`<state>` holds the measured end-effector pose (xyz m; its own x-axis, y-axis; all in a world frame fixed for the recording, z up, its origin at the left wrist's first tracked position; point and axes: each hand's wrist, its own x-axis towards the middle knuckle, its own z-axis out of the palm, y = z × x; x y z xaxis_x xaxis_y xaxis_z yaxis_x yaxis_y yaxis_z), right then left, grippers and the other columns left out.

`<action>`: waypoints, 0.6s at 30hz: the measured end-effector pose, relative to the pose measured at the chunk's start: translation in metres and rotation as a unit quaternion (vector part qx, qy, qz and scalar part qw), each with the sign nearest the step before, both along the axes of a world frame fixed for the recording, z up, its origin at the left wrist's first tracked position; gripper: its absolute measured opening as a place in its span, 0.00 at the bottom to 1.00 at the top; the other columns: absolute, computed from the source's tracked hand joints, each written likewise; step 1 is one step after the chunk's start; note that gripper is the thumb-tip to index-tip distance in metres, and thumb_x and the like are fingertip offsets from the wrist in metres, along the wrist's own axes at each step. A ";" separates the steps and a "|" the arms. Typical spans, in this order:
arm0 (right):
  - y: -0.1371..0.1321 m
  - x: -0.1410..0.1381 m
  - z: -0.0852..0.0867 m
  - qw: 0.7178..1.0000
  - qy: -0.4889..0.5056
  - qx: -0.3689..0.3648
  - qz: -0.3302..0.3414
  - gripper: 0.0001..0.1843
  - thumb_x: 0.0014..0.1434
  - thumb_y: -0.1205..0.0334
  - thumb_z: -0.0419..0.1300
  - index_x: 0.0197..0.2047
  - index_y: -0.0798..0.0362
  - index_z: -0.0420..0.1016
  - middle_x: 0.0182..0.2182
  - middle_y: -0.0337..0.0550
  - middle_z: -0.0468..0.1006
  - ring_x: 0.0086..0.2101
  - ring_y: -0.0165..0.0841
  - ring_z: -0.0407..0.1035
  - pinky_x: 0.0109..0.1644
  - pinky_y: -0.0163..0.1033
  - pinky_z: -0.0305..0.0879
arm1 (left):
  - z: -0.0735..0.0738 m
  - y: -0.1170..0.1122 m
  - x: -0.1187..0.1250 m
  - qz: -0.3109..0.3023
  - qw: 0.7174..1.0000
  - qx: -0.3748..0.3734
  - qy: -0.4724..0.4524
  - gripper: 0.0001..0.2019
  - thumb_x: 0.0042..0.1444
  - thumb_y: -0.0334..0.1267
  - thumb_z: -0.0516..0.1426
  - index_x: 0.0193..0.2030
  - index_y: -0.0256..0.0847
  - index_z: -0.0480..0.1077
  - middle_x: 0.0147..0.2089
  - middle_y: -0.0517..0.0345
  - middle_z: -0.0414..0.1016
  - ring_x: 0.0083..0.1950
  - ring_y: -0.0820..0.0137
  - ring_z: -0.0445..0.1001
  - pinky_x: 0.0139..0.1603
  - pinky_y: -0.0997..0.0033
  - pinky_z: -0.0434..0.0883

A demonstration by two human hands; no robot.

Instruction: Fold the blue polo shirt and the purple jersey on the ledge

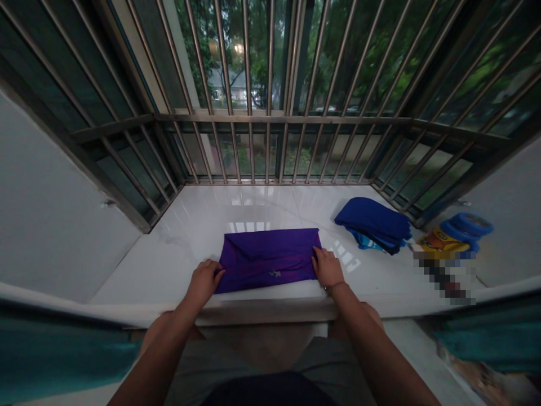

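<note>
Nearly closed, the left hand [207, 279] and right hand [328, 267] each hold one short end of a purple cloth [266, 254], stretched flat between them near the front edge of a glossy white sill [198, 225]. Creases cross the fabric, and a small pale mark shows near its lower edge. To the right, apart from the cloth, lies a folded blue stack [372, 221], with a blue-and-yellow container [448, 238] just beyond it. Metal bars [270, 119] line the window.

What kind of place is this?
Probably a bay window, perhaps in a home: metal bars run across the glass, trees show outside, and there's a wide, shiny white ledge.
</note>
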<state>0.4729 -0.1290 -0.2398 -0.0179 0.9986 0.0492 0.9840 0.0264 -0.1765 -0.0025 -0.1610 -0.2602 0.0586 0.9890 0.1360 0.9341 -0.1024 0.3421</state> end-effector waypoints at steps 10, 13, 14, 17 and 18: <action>-0.020 0.042 0.022 0.993 0.094 0.038 0.068 0.10 0.77 0.58 0.53 0.47 0.49 0.76 0.54 0.58 0.84 0.57 0.48 0.78 0.67 0.51 0.72 | 0.032 -0.035 -0.004 -0.056 0.971 -0.023 -0.229 0.14 0.70 0.54 0.60 0.46 0.48 0.80 0.48 0.52 0.87 0.53 0.54 0.84 0.59 0.57 0.80; -0.052 0.061 0.028 0.968 0.226 0.026 0.101 0.12 0.79 0.51 0.53 0.47 0.46 0.73 0.62 0.56 0.83 0.61 0.47 0.78 0.68 0.51 0.73 | 0.040 -0.058 -0.018 -0.077 0.950 -0.127 -0.276 0.15 0.69 0.56 0.62 0.45 0.48 0.81 0.47 0.56 0.87 0.51 0.59 0.84 0.54 0.64 0.79; -0.064 0.067 0.029 0.957 0.270 0.009 0.102 0.13 0.78 0.47 0.54 0.46 0.45 0.72 0.61 0.55 0.84 0.60 0.47 0.79 0.66 0.51 0.75 | 0.041 -0.065 -0.023 -0.092 0.941 -0.163 -0.280 0.14 0.69 0.55 0.63 0.44 0.48 0.82 0.47 0.56 0.87 0.51 0.60 0.84 0.54 0.65 0.79; -0.095 0.079 0.026 0.939 0.323 -0.076 0.090 0.13 0.75 0.45 0.58 0.44 0.44 0.73 0.48 0.48 0.87 0.49 0.45 0.83 0.56 0.47 0.78 | 0.038 -0.078 -0.033 -0.127 0.925 -0.236 -0.269 0.12 0.68 0.53 0.65 0.43 0.48 0.83 0.47 0.57 0.87 0.50 0.61 0.84 0.55 0.65 0.78; -0.102 0.081 0.024 0.937 0.323 -0.100 0.088 0.12 0.74 0.45 0.59 0.44 0.44 0.74 0.44 0.46 0.87 0.46 0.44 0.83 0.54 0.47 0.78 | 0.036 -0.080 -0.034 -0.129 0.924 -0.247 -0.261 0.12 0.67 0.53 0.65 0.42 0.48 0.83 0.46 0.58 0.87 0.49 0.61 0.84 0.54 0.64 0.78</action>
<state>0.5542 -0.2307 -0.2161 -0.2133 0.9736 -0.0815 0.6542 0.0803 -0.7520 -0.0363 -0.2406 -0.2242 0.3543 0.9005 -0.2522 0.5956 -0.0094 0.8032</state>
